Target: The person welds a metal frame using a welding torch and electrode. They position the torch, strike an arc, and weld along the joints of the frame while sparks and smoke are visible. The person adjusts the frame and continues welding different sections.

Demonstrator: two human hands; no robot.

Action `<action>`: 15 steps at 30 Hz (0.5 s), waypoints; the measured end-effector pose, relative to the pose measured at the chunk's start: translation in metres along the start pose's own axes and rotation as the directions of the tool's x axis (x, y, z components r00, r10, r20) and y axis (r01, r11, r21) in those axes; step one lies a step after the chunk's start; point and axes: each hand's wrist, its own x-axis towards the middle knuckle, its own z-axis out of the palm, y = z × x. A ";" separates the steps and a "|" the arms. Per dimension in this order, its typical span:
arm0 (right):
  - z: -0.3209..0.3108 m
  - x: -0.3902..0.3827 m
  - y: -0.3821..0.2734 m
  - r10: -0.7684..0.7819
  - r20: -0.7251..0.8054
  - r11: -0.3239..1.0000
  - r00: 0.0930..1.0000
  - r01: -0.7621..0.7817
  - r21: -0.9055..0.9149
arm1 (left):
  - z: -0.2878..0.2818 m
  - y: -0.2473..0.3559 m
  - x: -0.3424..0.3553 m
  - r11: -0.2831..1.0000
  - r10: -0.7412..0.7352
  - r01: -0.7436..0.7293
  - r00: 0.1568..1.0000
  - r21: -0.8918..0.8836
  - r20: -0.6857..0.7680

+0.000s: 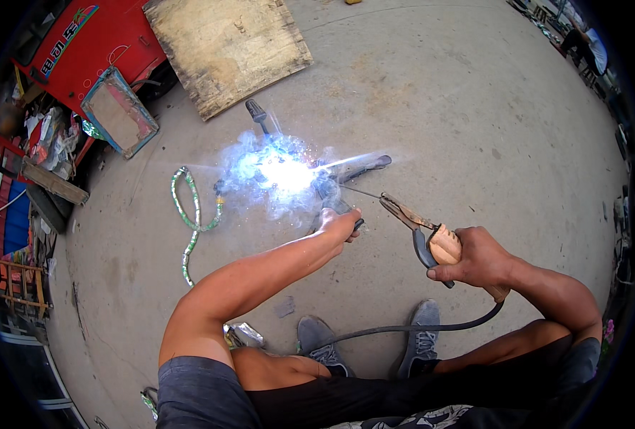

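My right hand grips a welding electrode holder with a pale wooden handle; its thin rod points left toward a bright white-blue arc with smoke around it. A black cable runs from the holder down past my feet. My left hand is closed on a dark metal piece lying on the concrete, right next to the arc. Other dark metal bars spread out from the glare, partly hidden by it.
A green-white coiled hose or chain lies left of the arc. A worn wooden board and a framed panel sit at the back left beside a red vehicle. My grey shoes stand on the concrete floor.
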 end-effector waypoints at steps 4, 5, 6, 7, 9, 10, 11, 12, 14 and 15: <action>0.001 0.000 0.002 -0.038 -0.023 0.999 0.999 0.038 -0.002 | 0.002 0.001 0.002 0.999 -0.025 0.025 1.000 0.040 -0.005; 0.002 0.000 0.006 -0.062 -0.035 0.998 0.997 0.062 -0.001 | 0.002 0.002 0.000 0.999 -0.012 0.012 1.000 0.037 -0.001; 0.003 0.001 0.008 -0.089 -0.045 0.996 0.995 0.089 -0.001 | 0.001 0.002 -0.001 0.999 0.000 0.000 1.000 0.035 -0.002; 0.003 0.001 0.009 -0.093 -0.046 0.996 0.995 0.093 0.004 | 0.001 0.002 -0.001 0.999 -0.002 0.002 1.000 0.039 0.003; 0.004 0.001 0.009 -0.101 -0.047 0.995 0.994 0.102 0.012 | -0.001 0.002 -0.001 0.999 -0.007 0.006 1.000 0.048 0.012; 0.004 0.002 0.009 -0.105 -0.048 0.994 0.993 0.105 0.010 | -0.001 0.001 0.001 0.999 -0.015 0.014 1.000 0.050 0.024; 0.004 0.002 0.008 -0.108 -0.048 0.994 0.993 0.108 0.009 | -0.002 0.001 0.003 0.998 -0.024 0.022 0.999 0.052 0.036; 0.004 0.003 0.009 -0.108 -0.050 0.994 0.993 0.109 0.008 | -0.002 0.004 0.001 0.998 -0.033 0.030 0.998 0.055 0.050; 0.001 0.001 0.002 -0.042 -0.029 0.999 0.999 0.043 0.018 | 0.000 0.007 -0.005 0.998 -0.041 0.040 0.999 0.054 0.008; 0.000 0.000 0.000 -0.010 -0.018 1.000 1.000 0.011 0.023 | 0.001 0.009 -0.008 0.998 -0.044 0.045 0.999 0.054 -0.015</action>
